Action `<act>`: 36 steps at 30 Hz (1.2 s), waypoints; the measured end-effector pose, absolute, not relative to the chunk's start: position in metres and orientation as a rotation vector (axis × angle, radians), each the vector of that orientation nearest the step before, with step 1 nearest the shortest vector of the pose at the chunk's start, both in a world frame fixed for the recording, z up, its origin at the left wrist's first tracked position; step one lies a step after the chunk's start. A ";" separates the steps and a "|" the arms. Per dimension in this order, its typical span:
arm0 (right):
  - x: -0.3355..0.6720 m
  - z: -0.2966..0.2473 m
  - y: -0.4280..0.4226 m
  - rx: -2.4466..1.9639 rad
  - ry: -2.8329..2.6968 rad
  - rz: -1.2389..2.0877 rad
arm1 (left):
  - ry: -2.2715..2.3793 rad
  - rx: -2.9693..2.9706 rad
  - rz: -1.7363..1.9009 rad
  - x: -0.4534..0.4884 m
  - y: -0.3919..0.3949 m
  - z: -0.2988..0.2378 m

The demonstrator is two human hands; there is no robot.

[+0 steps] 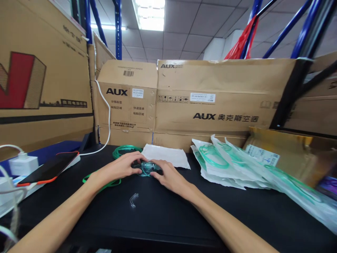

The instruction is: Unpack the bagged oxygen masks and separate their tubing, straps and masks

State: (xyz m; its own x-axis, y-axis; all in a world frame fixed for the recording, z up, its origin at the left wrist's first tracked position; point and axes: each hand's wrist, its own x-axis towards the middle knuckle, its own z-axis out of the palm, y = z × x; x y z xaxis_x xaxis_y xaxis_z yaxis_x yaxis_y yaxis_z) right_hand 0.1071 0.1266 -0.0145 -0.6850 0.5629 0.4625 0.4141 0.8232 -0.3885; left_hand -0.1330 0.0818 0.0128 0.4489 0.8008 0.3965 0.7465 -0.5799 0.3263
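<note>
Two-handed handling of a small part. The left hand (128,165) and the right hand (170,174) grasp, from opposite sides, a green-tinted plastic piece (147,169), apparently a breathing mask, with thumbs toward the near edge and fingers curved over it; neither hand is clenched. The piece lies between them toward the far edge of the black worktop (189,218). Farther back, along that edge, are a coil of green tubing (127,147) and a white sheet (167,157); a green loop (116,183) passes beneath the left wrist. A clear bent tube (131,201) lies apart, nearer the near edge, and pouches (226,165) with green tubing are heaped toward the far right corner. Good handling here would call for light, even pressure from both thumbs, since thin plastic may buckle, and for keeping the loop from snagging on the wrist.
</note>
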 end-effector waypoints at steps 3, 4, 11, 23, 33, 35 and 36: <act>0.108 -0.009 0.123 -0.723 -2.400 0.255 | 1.403 2.617 0.784 -0.132 0.082 0.012; 0.109 -0.006 0.122 -0.730 -2.382 0.217 | 1.410 2.630 0.785 -0.131 0.082 0.012; 0.146 0.041 0.137 -0.946 -2.248 -0.144 | 1.498 2.634 0.897 -0.131 0.081 0.014; 0.286 0.111 0.178 -2.084 -2.004 -0.567 | 1.475 2.627 1.053 -0.126 0.077 0.023; 0.262 0.111 0.212 -2.175 -1.984 -0.563 | 1.420 2.585 1.135 -0.103 0.063 0.049; 0.262 0.126 0.218 -2.080 -1.955 -0.547 | 1.422 2.530 1.191 -0.091 0.062 0.060; 0.261 0.136 0.220 -1.995 -1.953 -0.538 | 1.422 2.477 1.219 -0.083 0.064 0.065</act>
